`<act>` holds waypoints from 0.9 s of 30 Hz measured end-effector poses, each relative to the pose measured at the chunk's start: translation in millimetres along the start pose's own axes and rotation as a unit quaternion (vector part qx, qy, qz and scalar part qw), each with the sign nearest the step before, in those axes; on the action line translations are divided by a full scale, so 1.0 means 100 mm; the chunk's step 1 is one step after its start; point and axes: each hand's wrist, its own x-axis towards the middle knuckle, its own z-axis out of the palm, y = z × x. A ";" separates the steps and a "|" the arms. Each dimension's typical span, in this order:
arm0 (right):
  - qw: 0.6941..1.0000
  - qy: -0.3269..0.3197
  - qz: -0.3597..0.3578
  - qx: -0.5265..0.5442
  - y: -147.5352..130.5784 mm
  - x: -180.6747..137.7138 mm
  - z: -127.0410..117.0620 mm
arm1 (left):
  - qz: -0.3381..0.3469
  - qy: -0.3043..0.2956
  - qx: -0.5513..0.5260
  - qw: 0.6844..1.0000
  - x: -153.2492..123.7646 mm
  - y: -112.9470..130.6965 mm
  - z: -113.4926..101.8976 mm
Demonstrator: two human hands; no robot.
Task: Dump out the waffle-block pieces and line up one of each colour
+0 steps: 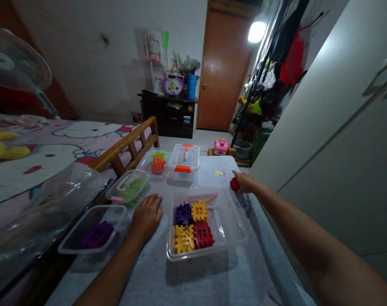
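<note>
fingers of the right hand are curled closed round a red block, held just above the far right edge of the worktop, beyond the clear tray. the left hand lies palm down on the worktop, fingers relaxed and holding nothing, between the tray and the purple tub.

from the head view, the sorting looks partly done: purple blocks lie in that tub, green ones in a lidded tub, orange ones in a tub further back. four blocks, purple, two yellow and red, sit in the tray. a closed box stands behind it.

a grey cloth covers the worktop. a bed runs along the left, a pale wardrobe along the right, with a wooden door ahead.
</note>
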 end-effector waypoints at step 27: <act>0.999 -0.003 -0.019 0.030 -0.14 0.00 0.01 | -0.001 -0.006 0.002 1.000 0.00 -0.02 0.02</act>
